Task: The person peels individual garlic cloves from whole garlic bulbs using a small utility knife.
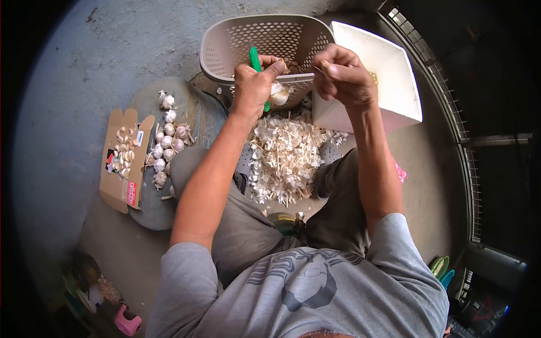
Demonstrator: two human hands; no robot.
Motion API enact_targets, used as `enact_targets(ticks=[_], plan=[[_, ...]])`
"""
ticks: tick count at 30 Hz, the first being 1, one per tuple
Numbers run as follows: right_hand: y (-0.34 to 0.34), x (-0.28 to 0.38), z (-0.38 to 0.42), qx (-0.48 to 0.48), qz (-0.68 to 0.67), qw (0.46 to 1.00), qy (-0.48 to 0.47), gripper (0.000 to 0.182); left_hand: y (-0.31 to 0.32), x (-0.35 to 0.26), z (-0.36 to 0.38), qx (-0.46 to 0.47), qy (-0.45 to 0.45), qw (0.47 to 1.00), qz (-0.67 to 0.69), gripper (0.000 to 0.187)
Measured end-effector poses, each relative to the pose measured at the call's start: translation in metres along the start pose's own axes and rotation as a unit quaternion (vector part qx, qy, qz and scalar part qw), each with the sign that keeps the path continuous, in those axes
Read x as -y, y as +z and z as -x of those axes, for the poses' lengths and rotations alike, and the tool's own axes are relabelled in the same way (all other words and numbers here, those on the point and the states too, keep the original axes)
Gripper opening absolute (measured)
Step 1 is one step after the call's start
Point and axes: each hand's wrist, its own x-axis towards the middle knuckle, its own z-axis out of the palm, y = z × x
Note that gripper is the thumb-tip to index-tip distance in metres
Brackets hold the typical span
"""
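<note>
My left hand (253, 87) is closed around a garlic bulb (279, 94) with part of its skin off. The same hand also grips a green-handled knife (255, 59), whose green part shows above and below the fingers; its blade cannot be made out. My right hand (347, 78) is raised to the right, fingers pinched and slightly blurred, with a small pale bit at the fingertips that I cannot make out. Both hands are above the near rim of a grey-brown perforated basket (217, 56). Below them a heap of garlic skins (287, 155) lies between my feet.
A white foam box (389, 67) stands right of the basket. On a round grey surface at left lie several whole garlic bulbs (169, 129) beside a cardboard box (115, 186) holding loose cloves (125, 152). A pink plastic item (127, 322) is at lower left. A metal grille (451, 96) runs along the right.
</note>
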Motion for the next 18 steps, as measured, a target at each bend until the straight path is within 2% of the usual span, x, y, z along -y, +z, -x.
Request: enact_targets(ticks=[3,4,5,6,7,9,10,11,12,15,16,18], plan=[[-0.014,0.004,0.002,0.087,-0.067,0.994,-0.014,0.021,0.000,-0.003,0.000,0.006,-0.020,1.000,-0.004,0.015],[-0.017,-0.004,-0.005,-0.076,0.007,0.997,-0.030,0.027,0.001,-0.003,0.002,0.010,-0.029,0.999,-0.007,0.015],[-0.019,-0.016,-0.014,-0.238,0.082,0.967,-0.045,0.033,0.002,-0.003,0.003,0.008,-0.037,0.999,-0.013,0.016],[-0.020,-0.020,-0.018,-0.304,0.334,0.892,0.005,0.044,0.003,-0.003,0.004,0.006,-0.043,0.999,-0.019,0.016],[-0.018,-0.026,-0.017,-0.285,0.531,0.798,-0.009,0.046,0.004,-0.004,0.003,0.004,-0.046,0.999,-0.025,0.017],[-0.012,-0.032,-0.017,-0.232,0.365,0.901,0.036,0.046,0.003,-0.002,0.001,0.002,-0.034,0.999,-0.024,0.016],[-0.001,-0.031,-0.017,-0.196,0.366,0.907,0.063,0.045,0.002,-0.004,0.002,-0.002,-0.036,0.999,-0.037,0.015],[0.011,-0.032,-0.015,-0.161,0.366,0.912,0.091,0.044,0.001,-0.004,0.003,-0.005,-0.039,0.998,-0.049,0.015],[0.018,-0.040,-0.014,-0.158,0.413,0.894,0.066,0.034,0.001,-0.003,0.001,0.002,-0.053,0.999,0.007,0.014],[0.019,-0.055,-0.017,-0.142,0.558,0.816,-0.053,0.024,-0.003,-0.003,0.002,0.025,-0.107,0.993,0.037,0.013],[0.022,-0.049,-0.017,-0.134,0.558,0.818,-0.039,0.020,-0.003,-0.004,0.003,0.033,-0.118,0.991,0.045,0.013],[0.026,-0.027,-0.020,-0.173,0.479,0.857,0.083,0.021,-0.005,-0.008,0.003,0.046,-0.136,0.988,0.061,0.015]])
